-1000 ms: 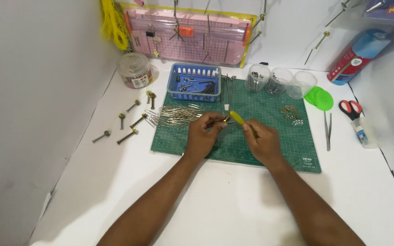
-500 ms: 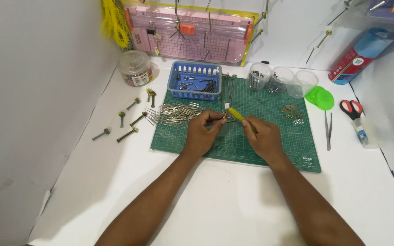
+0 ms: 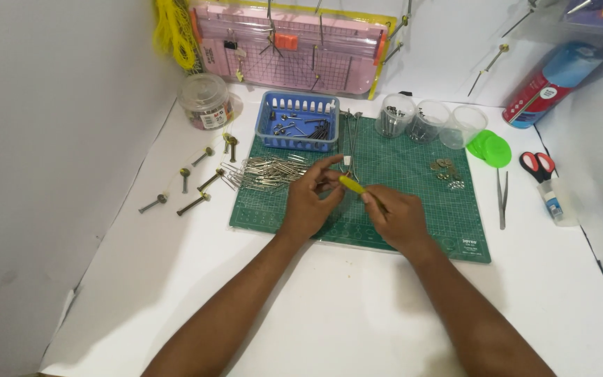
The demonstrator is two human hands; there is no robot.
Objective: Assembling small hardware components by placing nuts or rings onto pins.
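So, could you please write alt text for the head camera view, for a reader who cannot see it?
Two bare hands work over a green cutting mat: the right hand holds a yellow-handled tool, its end meeting the left hand. A heap of metal pins lies to the left, with a blue basket behind and red-handled scissors at right.

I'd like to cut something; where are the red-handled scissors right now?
In the head view, the red-handled scissors lie on the white table at the far right, beyond the green cutting mat, between the green lids and a glue stick.
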